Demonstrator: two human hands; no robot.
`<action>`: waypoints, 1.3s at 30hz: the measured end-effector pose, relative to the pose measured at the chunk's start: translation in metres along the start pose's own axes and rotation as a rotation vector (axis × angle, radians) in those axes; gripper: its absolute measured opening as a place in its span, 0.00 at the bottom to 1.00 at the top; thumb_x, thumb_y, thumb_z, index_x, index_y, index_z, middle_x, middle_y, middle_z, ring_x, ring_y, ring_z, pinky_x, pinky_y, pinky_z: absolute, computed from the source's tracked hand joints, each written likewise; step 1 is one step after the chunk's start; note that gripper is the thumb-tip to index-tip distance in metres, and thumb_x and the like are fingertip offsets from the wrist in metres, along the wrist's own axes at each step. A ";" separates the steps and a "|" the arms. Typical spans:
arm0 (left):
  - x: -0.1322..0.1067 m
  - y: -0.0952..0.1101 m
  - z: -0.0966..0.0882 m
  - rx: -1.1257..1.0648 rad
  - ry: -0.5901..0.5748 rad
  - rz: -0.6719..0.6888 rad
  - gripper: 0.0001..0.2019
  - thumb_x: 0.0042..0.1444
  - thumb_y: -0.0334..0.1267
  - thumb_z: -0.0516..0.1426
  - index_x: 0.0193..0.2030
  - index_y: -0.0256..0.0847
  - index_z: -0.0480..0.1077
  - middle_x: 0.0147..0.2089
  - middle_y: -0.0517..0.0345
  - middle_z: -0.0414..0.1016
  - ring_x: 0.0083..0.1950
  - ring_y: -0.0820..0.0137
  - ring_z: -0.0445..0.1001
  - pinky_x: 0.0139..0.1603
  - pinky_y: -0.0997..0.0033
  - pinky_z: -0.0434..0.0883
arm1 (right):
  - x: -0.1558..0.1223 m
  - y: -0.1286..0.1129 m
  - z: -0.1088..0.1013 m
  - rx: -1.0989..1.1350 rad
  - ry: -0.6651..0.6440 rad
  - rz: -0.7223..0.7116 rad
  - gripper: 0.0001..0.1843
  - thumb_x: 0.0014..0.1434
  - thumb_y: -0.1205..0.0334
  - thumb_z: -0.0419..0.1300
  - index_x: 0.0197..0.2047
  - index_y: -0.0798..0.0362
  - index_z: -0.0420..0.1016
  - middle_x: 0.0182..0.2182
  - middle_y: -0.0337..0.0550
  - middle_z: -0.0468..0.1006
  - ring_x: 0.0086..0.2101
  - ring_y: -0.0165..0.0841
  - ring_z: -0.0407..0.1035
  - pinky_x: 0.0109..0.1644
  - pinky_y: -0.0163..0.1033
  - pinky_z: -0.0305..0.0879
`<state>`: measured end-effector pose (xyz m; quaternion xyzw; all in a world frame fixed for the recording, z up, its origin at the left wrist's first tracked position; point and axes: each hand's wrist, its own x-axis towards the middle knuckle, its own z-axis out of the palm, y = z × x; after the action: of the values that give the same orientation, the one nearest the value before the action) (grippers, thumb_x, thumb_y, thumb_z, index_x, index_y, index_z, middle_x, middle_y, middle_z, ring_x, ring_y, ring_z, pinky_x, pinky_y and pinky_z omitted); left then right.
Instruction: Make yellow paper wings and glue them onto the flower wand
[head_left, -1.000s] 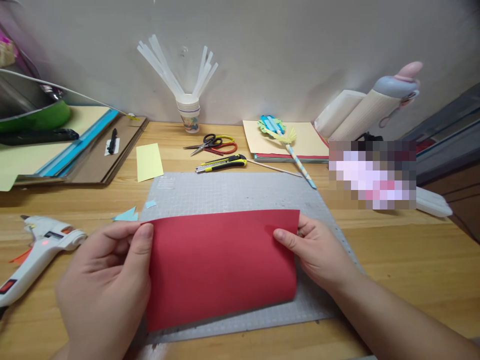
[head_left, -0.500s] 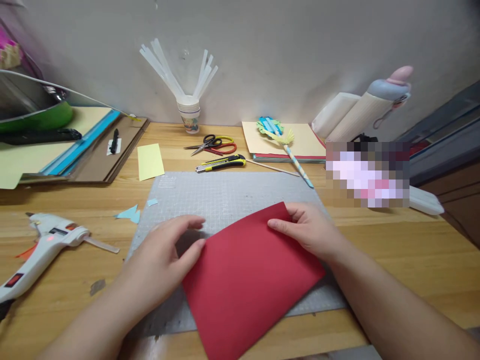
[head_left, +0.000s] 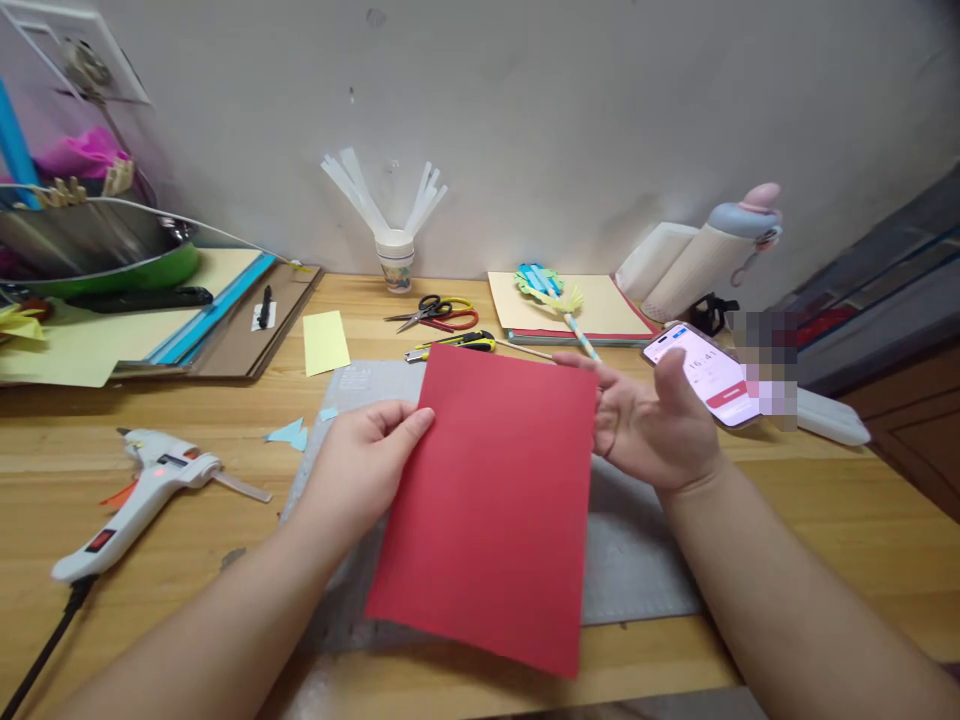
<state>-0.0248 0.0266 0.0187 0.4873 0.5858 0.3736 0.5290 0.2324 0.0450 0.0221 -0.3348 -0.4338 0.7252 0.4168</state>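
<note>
A sheet of red paper point(head_left: 495, 510) is held up at a tilt above the grey cutting mat point(head_left: 637, 560). My left hand point(head_left: 371, 455) pinches its left edge between thumb and fingers. At the sheet's right edge, my right hand point(head_left: 652, 425) is open, palm turned up and thumb raised, with some fingertips partly hidden behind the paper. Behind the sheet's top edge lie a yellow and black utility knife point(head_left: 469, 341) and scissors point(head_left: 427, 312). Small light-blue paper scraps point(head_left: 289, 434) rest left of the mat.
A white glue gun point(head_left: 161, 490) lies on the left with its cord. Behind it are a pan point(head_left: 142, 265) and stacked card. A paper cup point(head_left: 396, 265) holds white glue sticks. At the right are a paper flower point(head_left: 544, 283), a phone point(head_left: 709, 375) and a bottle point(head_left: 701, 255).
The red paper has turned more upright and its top edge has risen. My right hand has let go of its edge and opened; my left hand now grips the left edge. The camera view has shifted.
</note>
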 end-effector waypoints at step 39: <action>0.005 -0.021 -0.006 -0.453 -0.172 -0.169 0.09 0.51 0.43 0.61 0.28 0.39 0.72 0.24 0.61 0.73 0.25 0.76 0.69 0.28 0.78 0.65 | 0.004 0.052 0.028 0.041 0.138 0.239 0.18 0.55 0.57 0.61 0.48 0.52 0.71 0.44 0.50 0.78 0.39 0.43 0.75 0.44 0.48 0.71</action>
<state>-0.0343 0.0268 -0.0015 0.3357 0.4785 0.4068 0.7020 0.1910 0.0249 -0.0145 -0.4246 -0.3463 0.7536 0.3630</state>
